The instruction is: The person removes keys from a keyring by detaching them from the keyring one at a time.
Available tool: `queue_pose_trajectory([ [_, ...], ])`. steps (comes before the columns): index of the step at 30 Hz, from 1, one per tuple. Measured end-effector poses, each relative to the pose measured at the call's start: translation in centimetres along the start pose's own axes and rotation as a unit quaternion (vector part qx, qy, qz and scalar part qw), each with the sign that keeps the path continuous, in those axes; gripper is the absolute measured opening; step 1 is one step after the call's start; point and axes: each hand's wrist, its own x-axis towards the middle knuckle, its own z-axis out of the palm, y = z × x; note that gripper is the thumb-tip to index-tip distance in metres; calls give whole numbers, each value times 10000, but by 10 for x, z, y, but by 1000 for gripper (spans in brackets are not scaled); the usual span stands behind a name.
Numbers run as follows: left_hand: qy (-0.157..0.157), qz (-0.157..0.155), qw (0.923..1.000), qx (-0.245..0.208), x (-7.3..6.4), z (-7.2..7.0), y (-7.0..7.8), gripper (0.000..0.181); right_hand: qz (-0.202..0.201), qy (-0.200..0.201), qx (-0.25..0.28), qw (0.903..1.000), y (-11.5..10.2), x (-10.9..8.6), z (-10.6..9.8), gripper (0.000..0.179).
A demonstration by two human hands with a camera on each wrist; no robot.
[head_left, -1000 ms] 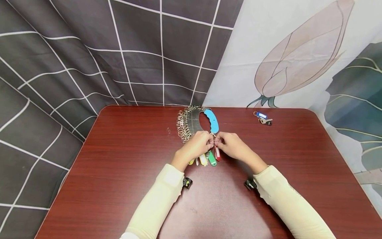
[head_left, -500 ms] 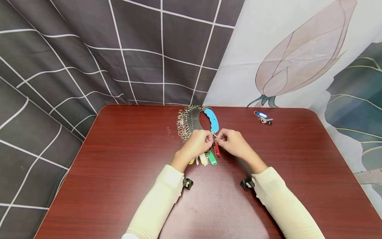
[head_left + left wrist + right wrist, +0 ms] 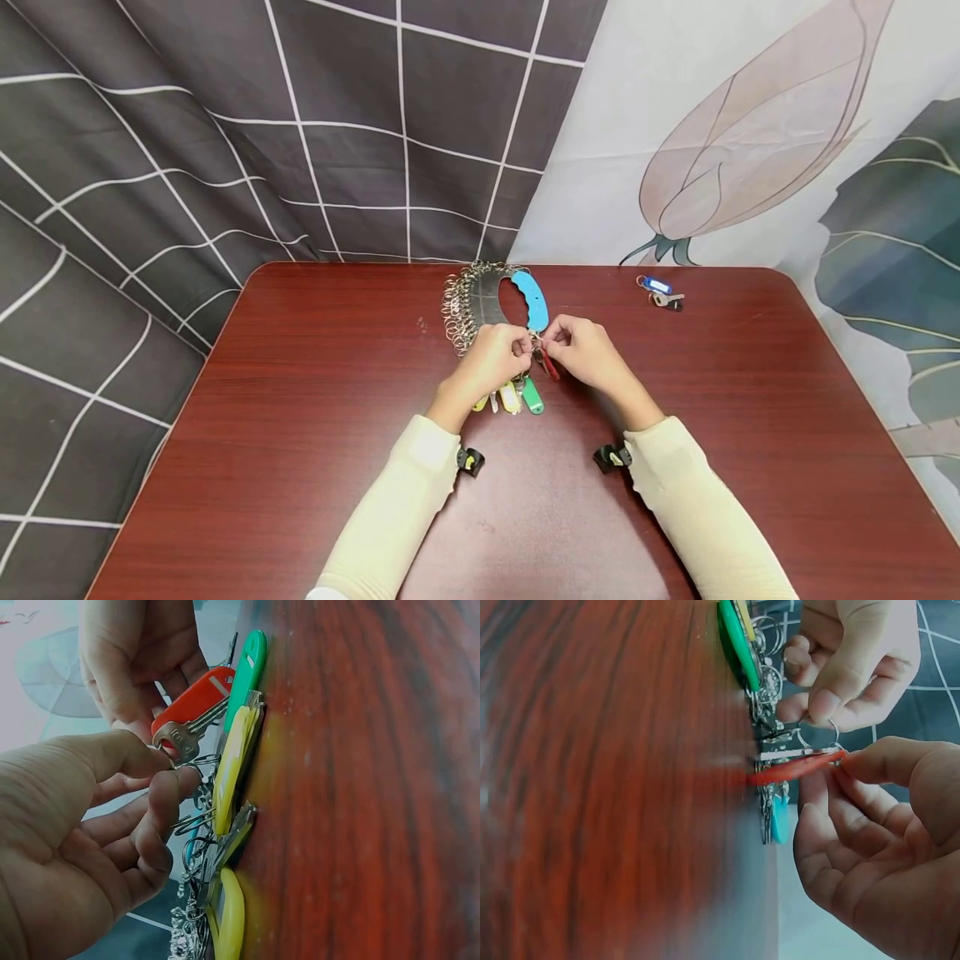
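Red key tag (image 3: 795,769), with a key (image 3: 180,740) alongside, is held near the blue handle (image 3: 532,300); the right hand (image 3: 588,354) pinches the tag's end, the left hand (image 3: 493,357) a metal ring (image 3: 837,732).

Right hand (image 3: 583,348) holds red tag (image 3: 551,367). Left hand (image 3: 495,352) sits at its nine o'clock, blue tag (image 3: 657,285) at two.

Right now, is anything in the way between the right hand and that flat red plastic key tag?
No, nothing visible: the bare right hand pinches the flat red plastic key tag at one end.
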Motion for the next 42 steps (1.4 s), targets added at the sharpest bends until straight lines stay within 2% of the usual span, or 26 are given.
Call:
queue_pose_trajectory([
  [7, -14, -193, 9998, -61, -1, -1, 3, 14, -99, -44, 95, 9999, -6, -1, 2, 5],
  [16, -58, -364, 9984, -430, 0, -3, -1, 15, -413, -30, -156, 9990, -6, 0, 4, 6],
  [22, -47, -232, 9989, -407, -2, -5, -2, 14, -518, -41, -348, 9980, -5, 0, 6, 8],
  [30, -85, -95, 9994, -313, -3, -6, 1, 10, -622, 232, -618, 9959, -6, 0, 3, 6],
  [42, -71, -298, 9992, -255, -1, -4, 6, 15, -775, 208, -527, 9954, -7, -3, 5, 6],
])
